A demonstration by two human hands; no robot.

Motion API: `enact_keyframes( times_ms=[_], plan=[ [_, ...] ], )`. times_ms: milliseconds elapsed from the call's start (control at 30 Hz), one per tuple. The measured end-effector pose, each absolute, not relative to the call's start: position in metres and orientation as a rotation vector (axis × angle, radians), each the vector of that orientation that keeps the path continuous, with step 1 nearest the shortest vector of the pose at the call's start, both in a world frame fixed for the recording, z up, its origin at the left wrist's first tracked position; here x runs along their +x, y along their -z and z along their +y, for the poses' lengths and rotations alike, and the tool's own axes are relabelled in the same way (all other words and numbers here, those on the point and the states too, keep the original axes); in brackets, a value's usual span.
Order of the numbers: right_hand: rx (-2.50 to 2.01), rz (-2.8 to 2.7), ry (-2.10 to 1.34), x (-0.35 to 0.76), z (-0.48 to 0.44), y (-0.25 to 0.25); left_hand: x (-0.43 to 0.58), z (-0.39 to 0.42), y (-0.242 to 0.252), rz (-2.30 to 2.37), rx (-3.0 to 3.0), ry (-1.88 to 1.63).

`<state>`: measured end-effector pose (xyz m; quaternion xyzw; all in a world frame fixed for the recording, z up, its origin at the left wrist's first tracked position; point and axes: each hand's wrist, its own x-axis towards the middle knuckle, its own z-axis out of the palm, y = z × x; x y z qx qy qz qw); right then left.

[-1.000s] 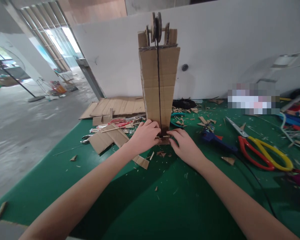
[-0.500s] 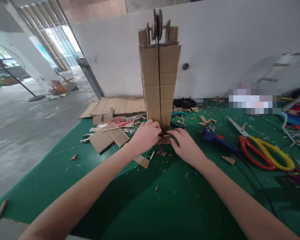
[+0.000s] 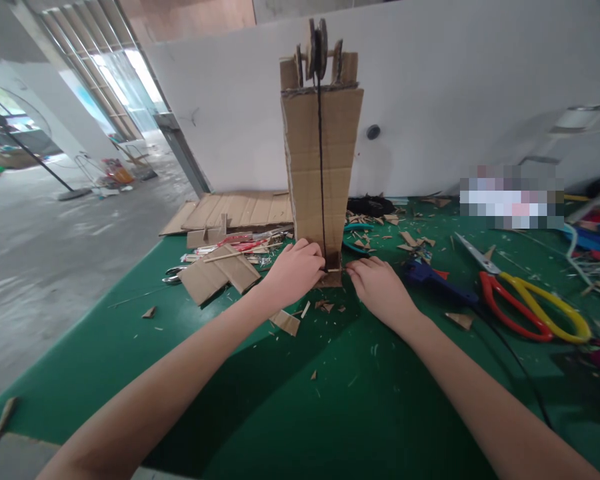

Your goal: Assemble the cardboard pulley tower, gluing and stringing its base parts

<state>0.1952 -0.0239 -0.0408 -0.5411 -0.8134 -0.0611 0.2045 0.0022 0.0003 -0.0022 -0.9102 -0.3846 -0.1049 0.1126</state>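
Observation:
A tall cardboard tower (image 3: 325, 140) stands upright on the green table, with a cardboard pulley wheel (image 3: 317, 50) between two supports at its top. A black string (image 3: 321, 167) runs from the wheel down its front to a thin wooden stick (image 3: 334, 270) low at the base. My left hand (image 3: 297, 270) is closed at the stick's left end, its fingertips partly hidden behind the hand. On the opposite side, my right hand (image 3: 375, 283) pinches at the right end, just past the tower's edge.
Right of my hands lie a blue glue gun (image 3: 437, 283) with a cable and large scissors (image 3: 520, 300) with red and yellow handles. Cardboard pieces (image 3: 217, 270) and packets of sticks lie at left. Cardboard scraps (image 3: 325, 307) litter the front; a white wall (image 3: 420, 80) rises behind.
My right hand has shifted slightly right, away from the tower's base, uncovering more of the stick. My left hand stays in place.

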Motion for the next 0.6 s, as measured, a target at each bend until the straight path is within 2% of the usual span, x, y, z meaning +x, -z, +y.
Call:
enact_keyframes(
  times_ms=[333,600],
  plan=[
    [-1.381,-2.159,-0.058,0.1952,-0.0166,0.0465,0.0037,-0.0047,0.0011,-1.121,-2.674,0.281],
    [-1.368,-2.124,-0.091,0.1947,-0.0157,0.0498,0.0057,-0.005,0.0045,-1.131,-2.624,0.272]
  ],
)
